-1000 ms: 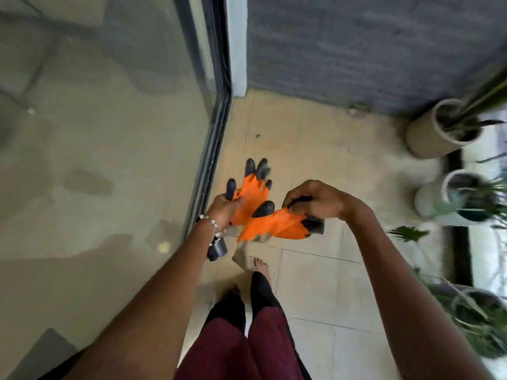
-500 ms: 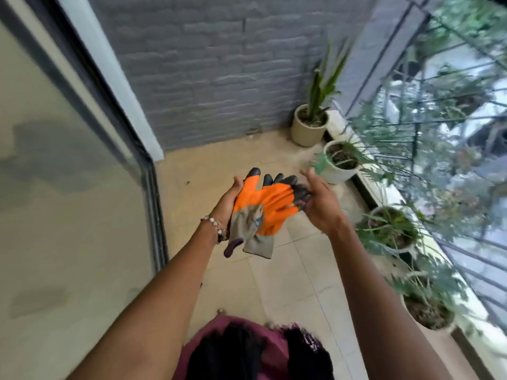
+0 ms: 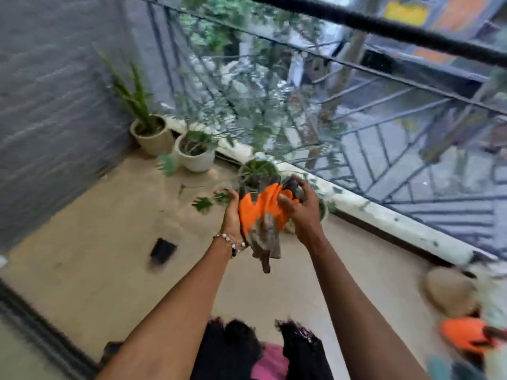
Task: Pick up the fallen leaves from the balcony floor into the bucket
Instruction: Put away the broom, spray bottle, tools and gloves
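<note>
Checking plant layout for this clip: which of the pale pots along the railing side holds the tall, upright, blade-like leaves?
The beige pot in the corner by the grey wall. The white pot beside it holds a lower, broad-leaved plant.

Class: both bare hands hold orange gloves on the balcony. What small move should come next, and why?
Probably pull one glove apart from the gloves to put it on: the left hand cradles them, the right hand pinches their dark fingertips, and both hands are bare.
</note>
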`<state>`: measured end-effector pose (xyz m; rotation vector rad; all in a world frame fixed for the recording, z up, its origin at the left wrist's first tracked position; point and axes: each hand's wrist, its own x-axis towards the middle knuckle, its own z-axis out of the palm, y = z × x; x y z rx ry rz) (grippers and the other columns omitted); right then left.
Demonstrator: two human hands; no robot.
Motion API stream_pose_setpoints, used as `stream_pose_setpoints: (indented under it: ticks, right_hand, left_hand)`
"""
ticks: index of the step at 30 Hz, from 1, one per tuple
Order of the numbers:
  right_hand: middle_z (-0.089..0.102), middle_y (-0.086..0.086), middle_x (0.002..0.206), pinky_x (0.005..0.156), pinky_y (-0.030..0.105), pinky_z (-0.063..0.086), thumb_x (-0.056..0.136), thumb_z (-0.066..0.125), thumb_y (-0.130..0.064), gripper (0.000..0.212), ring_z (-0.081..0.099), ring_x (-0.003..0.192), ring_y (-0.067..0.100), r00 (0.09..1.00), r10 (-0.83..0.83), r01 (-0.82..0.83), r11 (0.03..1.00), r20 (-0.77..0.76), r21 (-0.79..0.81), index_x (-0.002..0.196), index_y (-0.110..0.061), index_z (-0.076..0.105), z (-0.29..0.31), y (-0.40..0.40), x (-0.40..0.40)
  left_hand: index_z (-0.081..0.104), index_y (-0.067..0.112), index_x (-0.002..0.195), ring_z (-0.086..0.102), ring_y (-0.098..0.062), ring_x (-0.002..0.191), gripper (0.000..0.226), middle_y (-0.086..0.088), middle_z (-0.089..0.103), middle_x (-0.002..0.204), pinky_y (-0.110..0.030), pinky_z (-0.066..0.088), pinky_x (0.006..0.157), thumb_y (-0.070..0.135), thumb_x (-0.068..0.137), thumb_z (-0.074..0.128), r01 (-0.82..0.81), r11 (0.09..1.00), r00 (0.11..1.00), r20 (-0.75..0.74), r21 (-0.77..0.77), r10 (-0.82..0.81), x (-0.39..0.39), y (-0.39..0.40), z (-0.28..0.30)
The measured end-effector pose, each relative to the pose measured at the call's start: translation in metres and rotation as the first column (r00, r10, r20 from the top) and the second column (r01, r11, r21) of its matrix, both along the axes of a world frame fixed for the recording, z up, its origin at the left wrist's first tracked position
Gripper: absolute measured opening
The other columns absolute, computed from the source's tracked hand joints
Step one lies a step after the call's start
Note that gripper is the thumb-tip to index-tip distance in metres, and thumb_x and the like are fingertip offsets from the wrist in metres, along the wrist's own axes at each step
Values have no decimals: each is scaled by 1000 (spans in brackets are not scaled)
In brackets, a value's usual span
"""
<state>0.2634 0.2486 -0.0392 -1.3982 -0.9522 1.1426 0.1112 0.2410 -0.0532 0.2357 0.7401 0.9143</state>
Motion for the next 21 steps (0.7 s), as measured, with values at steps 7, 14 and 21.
stream_pose_setpoints:
  ticks: [7, 14, 21]
  right_hand:
    - [65, 5, 112, 85, 32, 52, 77, 74, -2, 51, 60, 92, 13, 925, -297, 294, 954, 237, 49, 124, -11, 58, 16, -34, 174]
    - [62, 3, 107, 88, 36, 51, 75, 78, -30, 59, 60, 92, 14, 711, -691, 700, 712, 130, -43, 127, -19, 51, -7, -127, 303]
    - [57, 11, 115, 78, 44, 53, 64, 76, -67, 70, 60, 98, 32, 445, -845, 605, 528, -298, -596, 116, -24, 57, -41, -243, 384]
  left_hand:
    - [53, 13, 139, 31, -33, 142, 82, -16, 35, 153, -53, 17, 119, 67, 77, 55, 370, 911, 915, 96, 183, -391, 174, -4, 2]
    - [67, 2, 95, 71, -19, 70, 46, -5, 75, 83, -35, 59, 67, 0, 54, 88, 677, 710, 710, -426, 195, -561, 315, -52, -11]
    - [68, 4, 94, 69, -25, 74, 22, -12, 73, 88, -37, 58, 75, 5, 73, 77, 914, 402, 367, -551, 61, -750, 437, -93, -30]
